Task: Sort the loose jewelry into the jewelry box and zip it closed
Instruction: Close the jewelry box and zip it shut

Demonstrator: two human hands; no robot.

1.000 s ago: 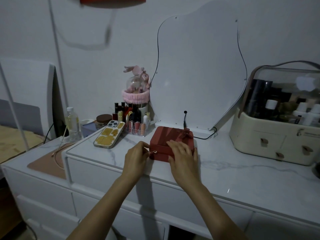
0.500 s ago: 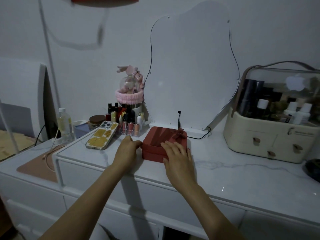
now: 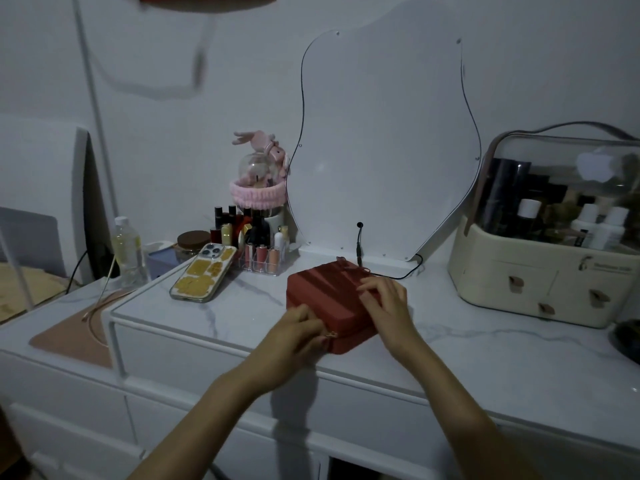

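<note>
A red jewelry box (image 3: 322, 292) with a small bow on its lid lies closed on the white marble dresser top (image 3: 450, 344), turned corner-on toward me. My left hand (image 3: 294, 329) is at its front left side, fingers pinched on the small gold zipper pull (image 3: 331, 335) at the near corner. My right hand (image 3: 384, 303) lies flat on the lid's right half, pressing down. No loose jewelry is visible.
A phone (image 3: 204, 277) in a gold-patterned case lies to the left, beside a clear lipstick organiser (image 3: 263, 258). A wavy mirror (image 3: 381, 150) and its cable stand behind the box. A cream cosmetics case (image 3: 547, 268) stands at right, a water bottle (image 3: 126, 247) at far left.
The box has been turned so a corner faces me. My left hand came from the box's left side to the near corner with the zipper pull. My right hand stays on the lid.
</note>
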